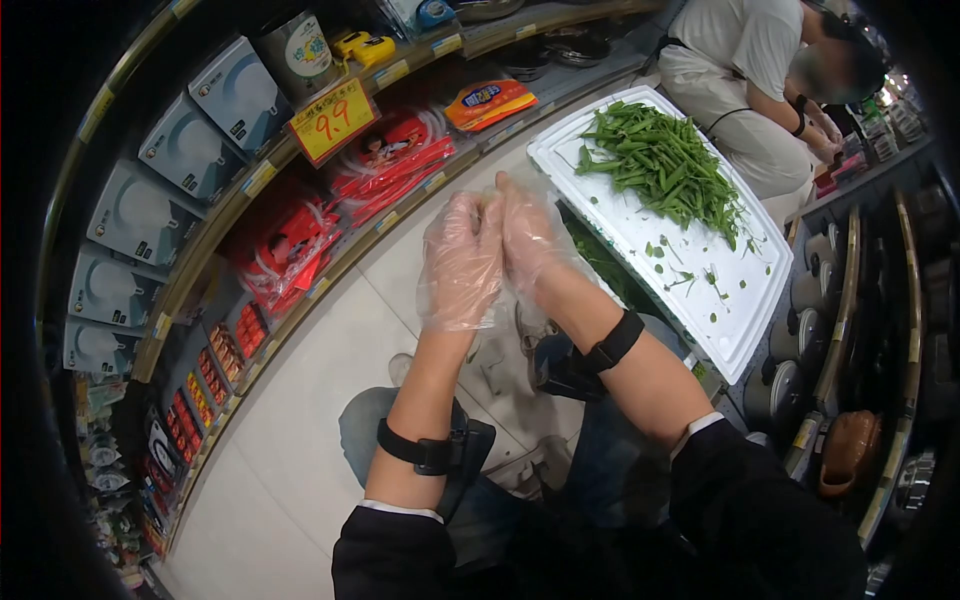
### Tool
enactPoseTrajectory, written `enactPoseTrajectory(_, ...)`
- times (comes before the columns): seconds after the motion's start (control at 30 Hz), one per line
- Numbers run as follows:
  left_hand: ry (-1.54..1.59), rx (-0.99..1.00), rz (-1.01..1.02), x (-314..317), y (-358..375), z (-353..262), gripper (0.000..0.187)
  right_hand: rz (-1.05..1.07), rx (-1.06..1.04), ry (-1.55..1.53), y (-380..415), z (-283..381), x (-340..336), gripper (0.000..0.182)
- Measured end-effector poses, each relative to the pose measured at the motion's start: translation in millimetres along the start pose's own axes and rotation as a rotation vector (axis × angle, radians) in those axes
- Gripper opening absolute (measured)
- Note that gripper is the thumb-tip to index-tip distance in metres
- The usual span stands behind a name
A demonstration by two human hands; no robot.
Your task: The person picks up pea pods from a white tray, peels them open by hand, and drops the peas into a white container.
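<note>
Both hands wear clear plastic gloves and are held together over the floor, left of a white foam lid. My left hand point(463, 258) has its fingers curled inward against the other hand. My right hand point(530, 232) touches it, thumb side up, its fingers bent. Anything between the fingertips is hidden. A heap of green pods point(665, 165) lies on the upper part of the white lid point(715, 335), with small leaf scraps below it. Under the lid's left edge, more greens point(600, 262) show in a dark gap.
Shelves with boxes point(135, 212), red packets point(385, 165) and a price sign point(333, 122) curve along the left. Pots point(793, 335) stand on shelves at the right. Another person point(745, 90) crouches at the upper right. Tiled floor point(270, 450) lies below.
</note>
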State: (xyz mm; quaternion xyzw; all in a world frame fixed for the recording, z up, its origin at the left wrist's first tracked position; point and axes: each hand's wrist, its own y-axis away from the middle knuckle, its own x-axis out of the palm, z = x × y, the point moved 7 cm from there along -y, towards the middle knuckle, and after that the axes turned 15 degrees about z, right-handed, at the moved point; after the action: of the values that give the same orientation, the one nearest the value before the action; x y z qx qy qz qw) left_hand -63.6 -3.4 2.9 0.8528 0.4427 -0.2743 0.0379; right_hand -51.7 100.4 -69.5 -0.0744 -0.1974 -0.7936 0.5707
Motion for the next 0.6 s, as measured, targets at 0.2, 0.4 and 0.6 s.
enactPoseTrajectory(0.2, 0.524, -0.182, 0.375, 19.1, 0.1, 11.9, 0.023, 0.076, 0.321, -0.085, 25.1, 13.0, -1.7, 0.034)
enactPoseTrajectory(0.4, 0.518, -0.167, 0.239, 23.9, 9.5, 10.4, 0.022, 0.175, 0.263, -0.106, 20.5, 7.7, -9.7, 0.028)
enactPoseTrajectory(0.6, 0.436, 0.023, 0.107, 28.0, 4.5, 5.0, 0.018, 0.258, 0.202, -0.326, 21.6, 15.8, -4.8, 0.027)
